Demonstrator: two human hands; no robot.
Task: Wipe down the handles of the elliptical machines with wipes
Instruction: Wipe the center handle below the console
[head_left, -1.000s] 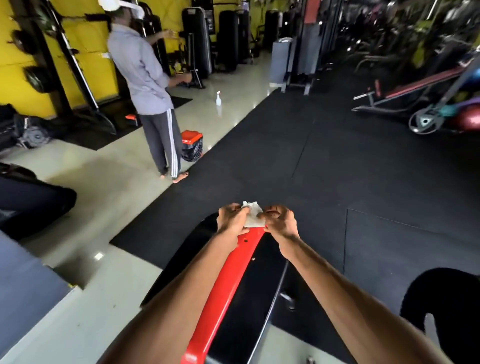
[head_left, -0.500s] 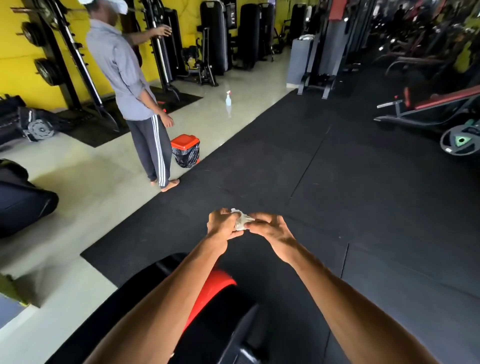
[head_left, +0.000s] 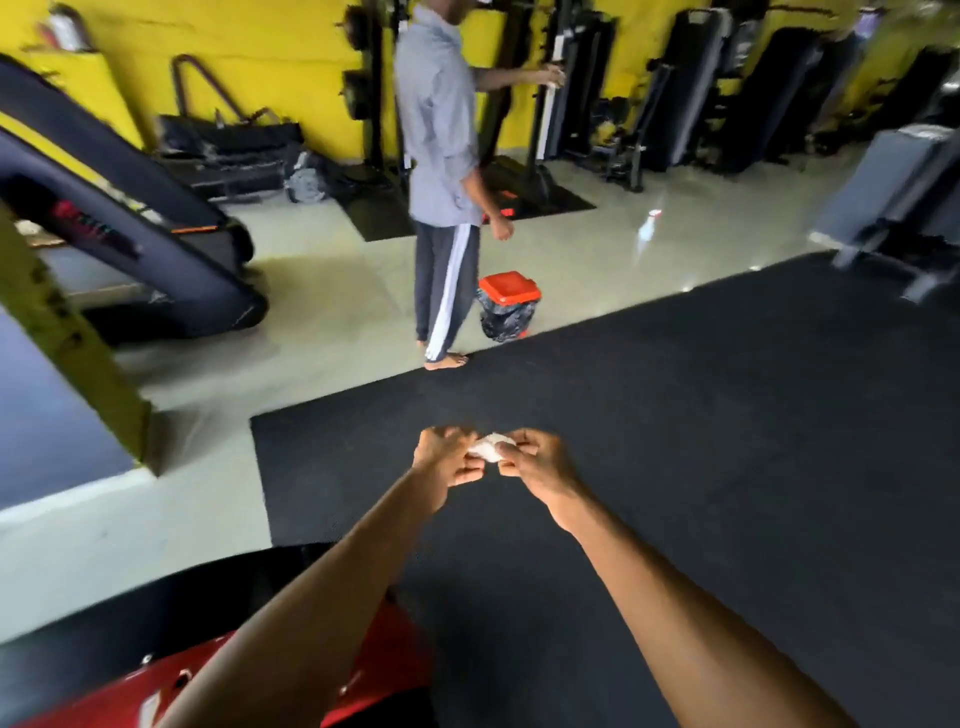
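Observation:
A small crumpled white wipe (head_left: 490, 448) is held in the air in front of me, above the black rubber floor mat (head_left: 727, 415). My left hand (head_left: 447, 460) pinches its left side and my right hand (head_left: 535, 460) pinches its right side, fingers curled round it. The red and black body of a machine (head_left: 218, 675) lies under my left forearm at the lower left. No handle of it shows in this view.
A person in a grey shirt (head_left: 444, 156) stands ahead by a small red-lidded bin (head_left: 508, 304). A spray bottle (head_left: 647, 228) stands on the pale floor. A treadmill (head_left: 130, 223) is at the left, weight machines along the yellow wall.
My view has swung left and the red machine part has slipped down toward the lower left. Both hands have kept hold of the wipe and bunched it smaller.

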